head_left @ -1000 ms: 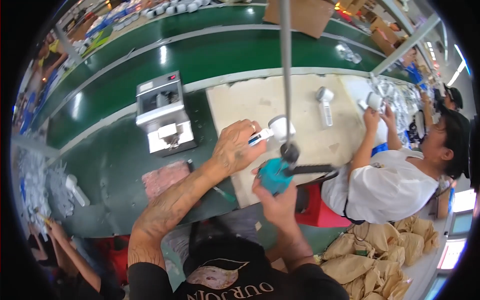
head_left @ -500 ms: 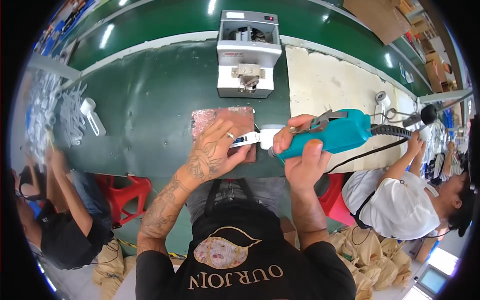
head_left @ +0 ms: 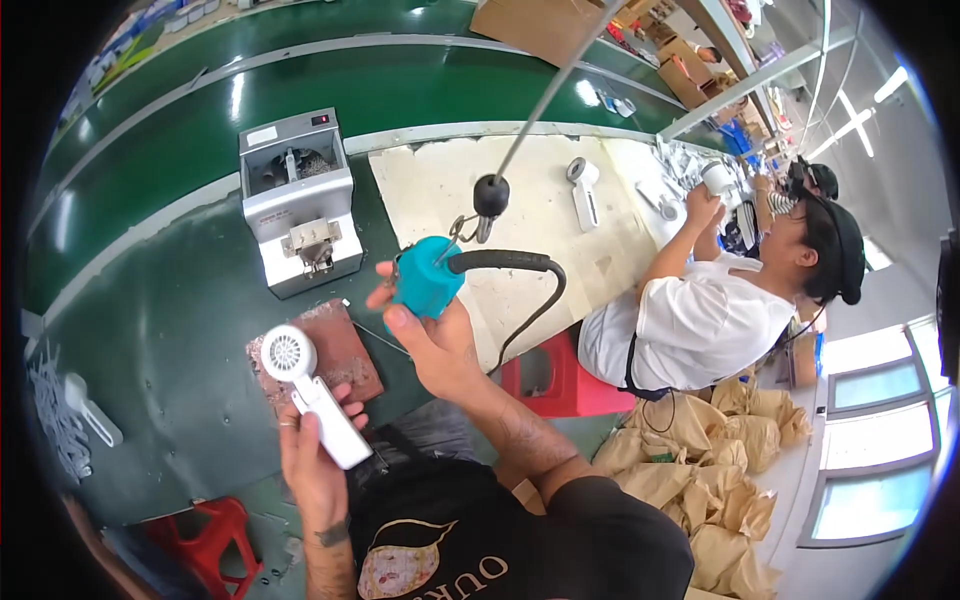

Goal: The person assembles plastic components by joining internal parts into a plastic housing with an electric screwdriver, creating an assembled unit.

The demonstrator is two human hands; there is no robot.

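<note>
My left hand (head_left: 314, 472) is closed around the handle of a white handheld fan (head_left: 334, 424). Its round grille head points away from me, over a worn reddish-brown pad (head_left: 346, 350) on the green bench. In my right hand (head_left: 445, 350) is a teal electric screwdriver (head_left: 428, 285), held upright beside the pad, with a black cable curving from its top. A black ball and clip (head_left: 490, 197) hang on a line above it. The tool's tip is mostly hidden behind my hand. Beyond the pad stands a grey and white screw feeder (head_left: 300, 205).
Another white fan (head_left: 583, 195) lies on the cream sheet (head_left: 520, 170). A further fan (head_left: 92, 410) and pale strip-like parts (head_left: 55, 415) are at far left. A co-worker in a white shirt (head_left: 700, 310) works at right. Red stools (head_left: 565, 380) and brown sacks (head_left: 690, 450) stand below.
The fan has been lifted off the pad and turned grille side up in my left hand. My right hand has tipped the screwdriver upright. The whole view has swung to the right.
</note>
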